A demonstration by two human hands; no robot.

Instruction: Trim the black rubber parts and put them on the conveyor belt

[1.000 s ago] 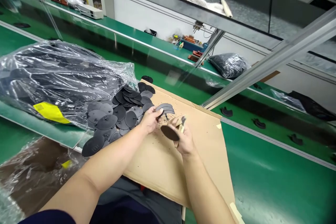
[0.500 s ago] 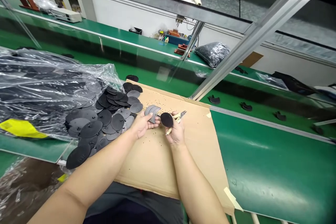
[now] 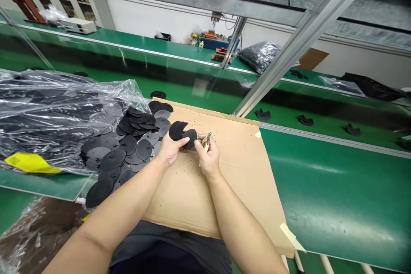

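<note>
My left hand (image 3: pixel 169 150) pinches a small stack of black plastic pieces (image 3: pixel 177 130) over the cardboard sheet (image 3: pixel 237 167). My right hand (image 3: pixel 208 158) is closed on a small pair of cutters with pale handles (image 3: pixel 206 141), and its fingers also touch a black round disc (image 3: pixel 190 138) held against the stack. The two hands meet over the upper middle of the cardboard. A heap of black oval discs (image 3: pixel 128 145) lies just left of my left hand, spilling from a clear plastic bag (image 3: pixel 58 111).
Small black trimmings are scattered on the cardboard. A green conveyor belt (image 3: pixel 337 188) runs to the right and behind, carrying several black parts (image 3: pixel 263 114). A slanted aluminium post (image 3: pixel 289 47) rises behind the cardboard. Another bag of black parts (image 3: pixel 260 58) sits on the far bench.
The right hand has brought the round disc and cutters leftward against the stack in my left hand. The left hand has lifted and tilted its stack. The view has shifted slightly.
</note>
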